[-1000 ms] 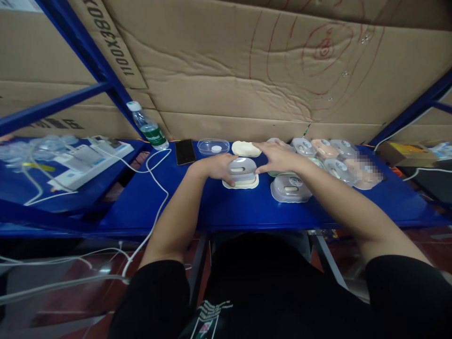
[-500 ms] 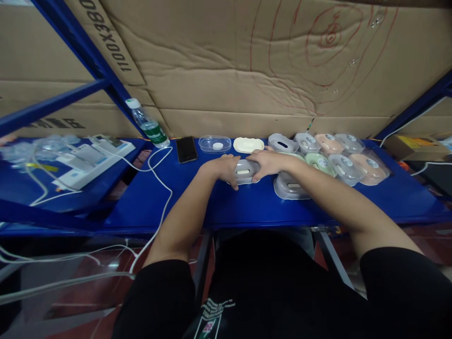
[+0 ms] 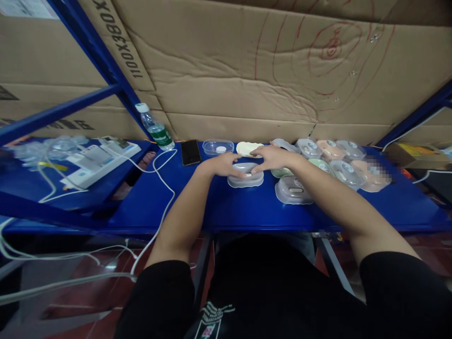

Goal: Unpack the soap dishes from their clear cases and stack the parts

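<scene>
Grey lidded box point(image 3: 253, 181) sat flat on the blue tabletop point(image 3: 243, 209), mid-view, see-through rim showing along its near side. And there was the change: half a sec earlier both hands had clasped it by the ends; now that clasp was off & the thumbs were up on top. L hand point(image 3: 225, 165) had its fingers spread, thumb laid over the top by the white oval inset, the rest beyond the far L side. R hand point(image 3: 277, 157) spread too, thumb tip at the top's R edge, other fingers reaching past the back; whether those touched, cdn't tell. No pinch visible either side. A sec ago a cream edge had peeped out below the grey; now only that clear-ish rim showed, so the top prob. sat level & the box stood w/o support.

Just behind: cream tray point(image 3: 245, 149), partly hidden by R fingers. L of it, a clear oval tray point(image 3: 208, 152) w/ a white disc point(image 3: 221, 149), then black phone point(image 3: 190, 153) & green-label water bottle point(image 3: 161, 137). Over R, a second grey box point(image 3: 294, 192), w/ a green box point(image 3: 281, 173), a peach box point(image 3: 330, 149) & more bunched behind. Power strip point(image 3: 86, 176) well off L.
</scene>
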Motion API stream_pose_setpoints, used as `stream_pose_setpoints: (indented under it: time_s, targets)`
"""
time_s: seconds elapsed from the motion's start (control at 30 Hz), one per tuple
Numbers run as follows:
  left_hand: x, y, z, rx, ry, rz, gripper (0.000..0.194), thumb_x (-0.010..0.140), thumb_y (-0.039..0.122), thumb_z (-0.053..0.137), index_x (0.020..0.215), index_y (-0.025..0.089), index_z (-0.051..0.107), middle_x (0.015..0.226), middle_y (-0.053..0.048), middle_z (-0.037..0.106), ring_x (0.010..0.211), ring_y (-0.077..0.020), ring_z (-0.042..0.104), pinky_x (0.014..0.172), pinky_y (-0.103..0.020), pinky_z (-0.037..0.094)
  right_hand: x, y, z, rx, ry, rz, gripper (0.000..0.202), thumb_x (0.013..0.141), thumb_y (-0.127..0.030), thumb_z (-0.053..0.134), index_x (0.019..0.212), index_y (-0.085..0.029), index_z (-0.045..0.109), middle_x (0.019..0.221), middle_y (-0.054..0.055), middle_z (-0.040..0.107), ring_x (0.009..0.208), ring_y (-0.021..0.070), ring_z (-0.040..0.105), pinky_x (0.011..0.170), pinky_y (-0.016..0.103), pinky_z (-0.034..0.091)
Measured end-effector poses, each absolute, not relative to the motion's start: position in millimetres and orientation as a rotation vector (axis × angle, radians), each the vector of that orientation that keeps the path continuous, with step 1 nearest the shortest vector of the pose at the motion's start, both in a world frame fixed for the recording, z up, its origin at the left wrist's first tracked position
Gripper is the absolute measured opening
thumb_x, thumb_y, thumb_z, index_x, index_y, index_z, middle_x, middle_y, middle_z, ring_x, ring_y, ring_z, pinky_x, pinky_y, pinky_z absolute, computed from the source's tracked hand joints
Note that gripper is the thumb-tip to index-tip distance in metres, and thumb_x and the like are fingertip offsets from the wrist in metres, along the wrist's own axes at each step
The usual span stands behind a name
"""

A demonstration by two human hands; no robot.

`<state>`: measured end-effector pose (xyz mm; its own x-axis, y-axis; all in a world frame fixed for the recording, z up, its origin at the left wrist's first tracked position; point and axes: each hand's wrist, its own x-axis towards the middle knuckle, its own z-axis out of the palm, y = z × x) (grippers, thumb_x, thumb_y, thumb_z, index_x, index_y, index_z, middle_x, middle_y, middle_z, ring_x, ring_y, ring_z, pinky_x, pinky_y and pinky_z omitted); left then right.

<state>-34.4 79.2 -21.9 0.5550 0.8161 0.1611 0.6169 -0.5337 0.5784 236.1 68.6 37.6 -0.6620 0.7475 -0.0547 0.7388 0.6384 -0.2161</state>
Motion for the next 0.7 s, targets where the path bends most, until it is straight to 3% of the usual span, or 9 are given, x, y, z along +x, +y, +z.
stream_pose_setpoints:
  time_s: [0.07,0.13,0.23,0.37,0.53,0.7]
  targets:
    - [-43.2,82.6,-16.7,2.307,1.367,0.663,0.041,0.087,0.046,0.083,0.122,0.024,0.083,0.123,-0.013,0.081,0.117,-0.0366,0.075,0.11,-0.053,0.058,232.8,65.9,36.2,-1.264,-2.772,0.322,0.068,0.092,-0.065,0.087,0.147,-0.025,0.078,0.157,0.017,0.075,0.15,0.0459,0.066,0.134,0.072,0.034]
    - [-52.4,84.7,-12.8,2.358,1.585,0.803,0.035,0.094,0.034,0.071,0.125,0.024,0.084,0.129,-0.014,0.079,0.128,-0.0377,0.069,0.119,-0.055,0.052,229.7,63.5,33.3,-1.242,-2.743,0.314,0.063,0.095,-0.063,0.085,0.145,-0.026,0.078,0.156,0.015,0.076,0.148,0.0452,0.068,0.135,0.073,0.032]
    - [-62.1,85.7,-13.0,2.434,1.86,0.69,0.041,0.093,0.03,0.072,0.132,0.022,0.084,0.141,-0.019,0.073,0.14,-0.045,0.061,0.122,-0.062,0.047,227.8,63.8,28.5,-1.195,-2.711,0.304,0.056,0.099,-0.059,0.08,0.144,-0.025,0.079,0.154,0.015,0.078,0.145,0.0429,0.07,0.132,0.07,0.037]
    - [-63.7,85.7,-16.7,2.432,1.954,0.438,0.027,0.098,0.028,0.067,0.116,0.024,0.087,0.135,-0.02,0.076,0.135,-0.0456,0.062,0.114,-0.061,0.047,230.7,69.3,23.0,-1.147,-2.626,0.301,0.053,0.102,-0.052,0.078,0.145,-0.021,0.078,0.152,0.016,0.079,0.143,0.0403,0.072,0.125,0.06,0.048]
    - [-61.6,80.7,-5.5,2.365,1.957,0.648,0.017,0.1,0.03,0.07,0.106,0.026,0.086,0.131,-0.016,0.078,0.131,-0.0441,0.063,0.113,-0.061,0.044,235.8,71.4,17.2,-1.082,-2.433,0.314,0.057,0.1,-0.048,0.078,0.15,-0.021,0.075,0.148,0.016,0.08,0.139,0.038,0.074,0.122,0.055,0.053]
    - [-53.6,73.1,10.3,2.279,1.879,0.946,0.01,0.099,0.031,0.076,0.102,0.025,0.083,0.127,-0.013,0.081,0.128,-0.0423,0.069,0.115,-0.062,0.047,237.8,71.1,11.4,-1.072,-2.357,0.313,0.071,0.099,-0.051,0.077,0.162,-0.02,0.065,0.153,0.018,0.076,0.144,0.0398,0.07,0.127,0.059,0.05]
